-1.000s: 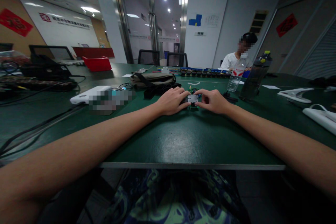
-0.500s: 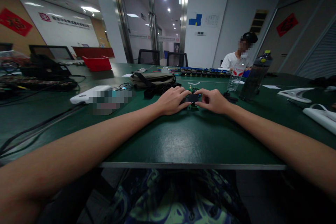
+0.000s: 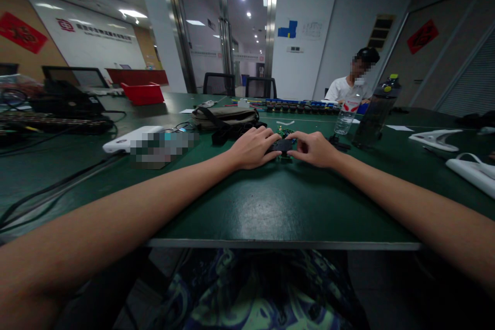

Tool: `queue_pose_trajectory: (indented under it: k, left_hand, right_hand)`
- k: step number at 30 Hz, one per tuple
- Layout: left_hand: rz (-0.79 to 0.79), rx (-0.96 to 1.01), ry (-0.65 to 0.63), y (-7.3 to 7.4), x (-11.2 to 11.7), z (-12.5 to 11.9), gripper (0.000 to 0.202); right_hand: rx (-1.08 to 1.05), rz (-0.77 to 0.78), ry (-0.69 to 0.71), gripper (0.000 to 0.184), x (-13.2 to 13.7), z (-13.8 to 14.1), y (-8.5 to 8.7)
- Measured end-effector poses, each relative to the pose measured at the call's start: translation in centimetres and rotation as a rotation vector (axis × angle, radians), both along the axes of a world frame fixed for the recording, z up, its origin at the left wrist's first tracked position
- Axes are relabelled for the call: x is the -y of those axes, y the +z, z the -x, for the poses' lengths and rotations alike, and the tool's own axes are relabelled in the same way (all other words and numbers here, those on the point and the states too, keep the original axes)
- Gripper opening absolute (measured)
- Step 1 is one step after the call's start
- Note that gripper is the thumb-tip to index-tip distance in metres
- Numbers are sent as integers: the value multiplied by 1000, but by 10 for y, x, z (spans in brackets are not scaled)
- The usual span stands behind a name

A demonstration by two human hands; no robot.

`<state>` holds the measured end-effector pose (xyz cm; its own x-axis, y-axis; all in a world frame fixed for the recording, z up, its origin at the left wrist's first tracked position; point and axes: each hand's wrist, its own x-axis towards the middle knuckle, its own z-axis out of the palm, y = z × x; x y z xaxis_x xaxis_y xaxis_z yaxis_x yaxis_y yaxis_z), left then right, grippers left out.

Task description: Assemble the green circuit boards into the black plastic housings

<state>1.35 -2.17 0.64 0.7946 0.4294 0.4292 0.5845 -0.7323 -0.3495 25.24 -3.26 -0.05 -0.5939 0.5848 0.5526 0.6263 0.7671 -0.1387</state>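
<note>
Between my two hands, low over the green table [image 3: 251, 206], is a flat black piece [image 3: 284, 145] whose exact kind I cannot make out. Small green circuit boards [image 3: 285, 133] show behind it and just below it. My left hand [image 3: 255, 148] pinches the black piece from the left, thumb in front and fingers behind. From the right, my right hand [image 3: 315, 148] closes thumb and index finger on its other end. The fingertips hide both ends of the piece.
Behind my left hand lies a khaki bag [image 3: 226, 115] with black straps. A clear water bottle [image 3: 347, 116] and a dark bottle [image 3: 375, 113] stand to the right. A white device [image 3: 131, 138] lies left. Across the table sits a person [image 3: 346, 90].
The black piece looks slightly tilted compared with before. Both hands stay in almost the same place with their grip unchanged.
</note>
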Motion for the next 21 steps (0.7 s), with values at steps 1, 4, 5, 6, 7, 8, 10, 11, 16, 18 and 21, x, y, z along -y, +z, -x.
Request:
queue_pose_trajectory:
  k: [1, 4, 5, 6, 7, 8, 10, 11, 16, 18, 21]
  left_hand:
    - [-10, -7, 1, 0, 1, 0, 47]
    - [-30, -16, -9, 1, 2, 0, 48]
    - [-35, -16, -13, 1, 2, 0, 48]
    - [-40, -17, -15, 1, 2, 0, 48]
    - [-46, -17, -17, 1, 2, 0, 48]
    - [-51, -18, -17, 1, 2, 0, 48]
    - [-64, -27, -19, 1, 2, 0, 48]
    - [-71, -33, -21, 1, 3, 0, 48]
    - [-109, -66, -21, 3, 4, -1, 46]
    - [-112, -68, -14, 3, 5, -2, 45]
    - [-101, -58, -6, 4, 6, -2, 45]
  right_hand:
    - [9, -6, 1, 31, 0, 0, 0]
    - [34, -20, -2, 31, 1, 0, 1]
    - [41, -23, -4, 31, 1, 0, 1]
    - [46, -26, -6, 31, 1, 0, 1]
    - [53, -27, -9, 31, 2, 0, 1]
    - [59, -30, -13, 31, 2, 0, 1]
    - [75, -38, -26, 32, 3, 0, 1]
    - [88, -45, -33, 32, 3, 0, 1]
    - [178, -126, -67, 36, 6, 1, 3]
    - [218, -180, -73, 37, 6, 1, 4]
    - [275, -279, -84, 40, 6, 2, 6]
